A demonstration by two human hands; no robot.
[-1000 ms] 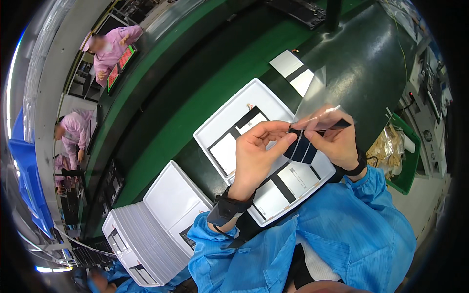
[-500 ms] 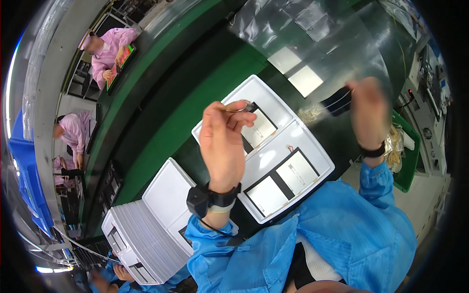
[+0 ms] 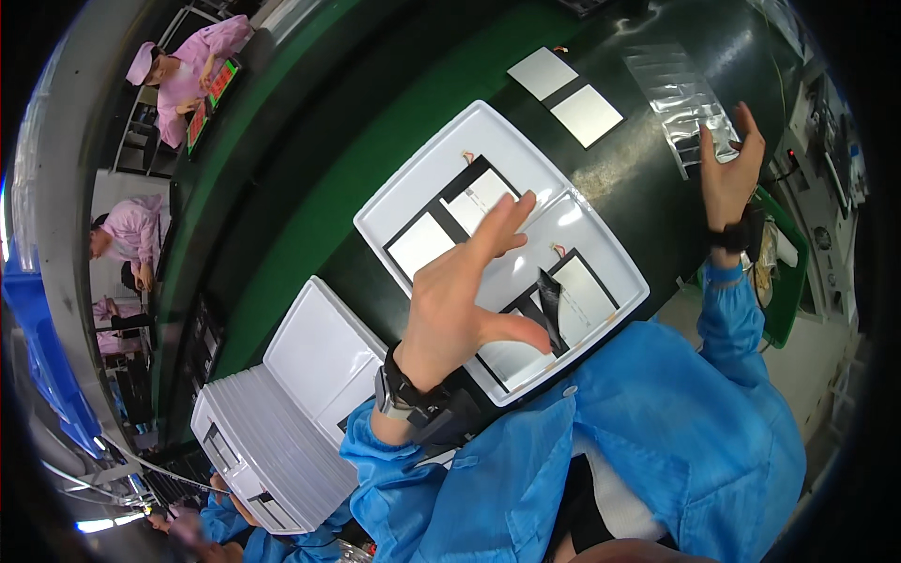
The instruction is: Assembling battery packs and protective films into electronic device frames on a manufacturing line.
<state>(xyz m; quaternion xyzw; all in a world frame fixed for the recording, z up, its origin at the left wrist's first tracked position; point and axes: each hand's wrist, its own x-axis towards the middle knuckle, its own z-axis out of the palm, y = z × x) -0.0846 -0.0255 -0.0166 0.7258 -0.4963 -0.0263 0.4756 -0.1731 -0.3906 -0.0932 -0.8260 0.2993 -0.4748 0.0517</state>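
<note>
My left hand [image 3: 460,296] hovers over the white two-part tray [image 3: 413,192], thumb and fingers spread with nothing held. Two flat white-and-black battery packs lie in the tray. The far pack [image 3: 420,246] shows a small wire lead; the near pack [image 3: 584,293] has a curled black strip [image 3: 551,298] on it and is partly hidden by my left hand. At the right, my right hand [image 3: 730,178] has its fingers apart beside the end of a clear, creased plastic film [image 3: 678,98]. Whether it touches the film I cannot tell.
Another flat pack [image 3: 587,114] lies on the dark green bench beyond the tray. A stack of white trays [image 3: 272,450] stands at the lower left, an open one [image 3: 324,338] beside it. A green bin [image 3: 786,281] sits at the right. People in pink [image 3: 188,75] work across the bench.
My left hand has let go of the wire lead and moved nearer. The dark strip has left my right hand; a curled black strip now lies on the near pack. The large clear sheet has shifted.
</note>
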